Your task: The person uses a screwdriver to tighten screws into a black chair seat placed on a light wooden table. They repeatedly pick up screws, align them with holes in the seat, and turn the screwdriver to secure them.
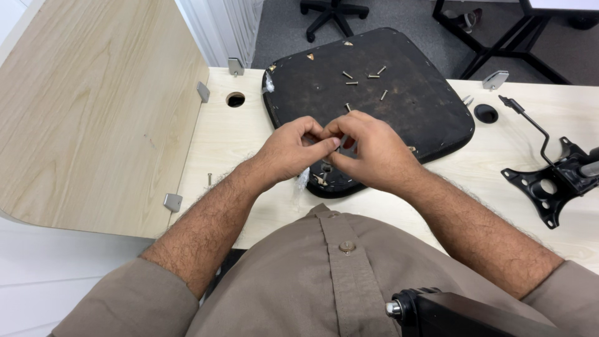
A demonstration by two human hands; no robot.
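Both hands meet over the near edge of the black seat base (374,93), which lies underside up on the light wooden tabletop (237,137). The left hand (293,150) has its fingers curled, fingertips pressed together on a small metal part (344,141) (its exact kind cannot be told, since the fingers cover most of it). The right hand (374,153) pinches the same part from the opposite side, so the part sits between the two sets of fingertips, just above the seat base. Loose screws (365,78) lie scattered on the seat base, well beyond the hands. A black metal chair mechanism (552,181) rests on the tabletop to the right, well apart from the right hand. A wooden panel (93,106) stands at the left.
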